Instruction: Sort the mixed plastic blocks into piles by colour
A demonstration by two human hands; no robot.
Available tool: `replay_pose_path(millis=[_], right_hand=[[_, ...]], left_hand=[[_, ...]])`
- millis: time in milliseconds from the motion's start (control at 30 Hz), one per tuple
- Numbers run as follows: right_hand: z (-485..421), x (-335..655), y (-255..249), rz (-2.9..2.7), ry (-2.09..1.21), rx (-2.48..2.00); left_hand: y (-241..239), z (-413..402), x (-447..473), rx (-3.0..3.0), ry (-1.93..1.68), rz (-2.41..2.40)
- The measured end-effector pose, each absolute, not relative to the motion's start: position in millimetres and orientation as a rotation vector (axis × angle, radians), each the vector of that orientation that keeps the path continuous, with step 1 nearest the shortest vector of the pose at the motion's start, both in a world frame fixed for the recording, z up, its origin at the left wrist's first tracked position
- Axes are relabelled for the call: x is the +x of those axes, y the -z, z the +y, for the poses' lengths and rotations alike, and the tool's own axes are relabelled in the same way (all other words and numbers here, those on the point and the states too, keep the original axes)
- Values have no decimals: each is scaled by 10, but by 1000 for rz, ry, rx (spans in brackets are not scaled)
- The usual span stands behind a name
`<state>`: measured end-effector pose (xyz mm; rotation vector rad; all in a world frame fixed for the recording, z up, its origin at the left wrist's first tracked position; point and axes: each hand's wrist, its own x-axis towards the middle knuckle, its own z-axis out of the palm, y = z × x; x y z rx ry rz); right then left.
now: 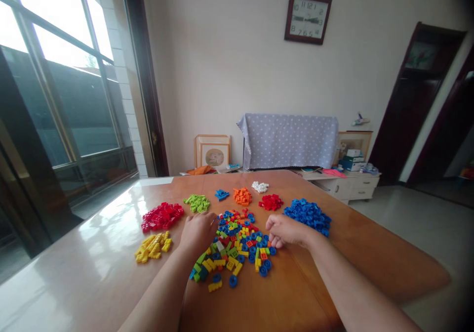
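A mixed heap of toy building bricks [233, 253] in blue, yellow, green, red and orange lies between my hands, with round blue wheel-like pieces [233, 281] among them. At the heap's upper left edge is my left hand [199, 231], back up and fingers curled down; its fingertips are mostly hidden. My right hand [287, 230] is at the heap's right edge, its fingers bent inward and closed. Whatever either hand pinches is too small or hidden to name. Just beyond the right hand lies a large blue brick pile [308, 214].
Sorted piles ring the heap on the wooden table [266, 305]: yellow bricks [153, 247], dark red bricks [162, 217], lime bricks [197, 202], blue pieces [221, 194], orange bricks [242, 196], white bricks [260, 187] and red bricks [271, 202]. A cloth-covered object [291, 142] stands behind.
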<state>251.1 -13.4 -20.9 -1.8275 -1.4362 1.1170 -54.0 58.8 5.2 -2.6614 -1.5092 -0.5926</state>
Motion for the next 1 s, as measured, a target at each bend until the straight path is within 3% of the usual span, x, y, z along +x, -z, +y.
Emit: replay_pose_path(millis=[400, 767, 1000], right_hand=[[-140, 2488, 537, -1657, -642, -1783], [-249, 2587, 431, -1710, -225, -1849], [-368, 2706, 418, -1741, -351, -1870]], left_hand=[[-38, 598, -509, -2672, 527, -1494], [-55, 601, -495, -2693, 491, -1497], [-52, 609, -494, -2692, 481, -1503]])
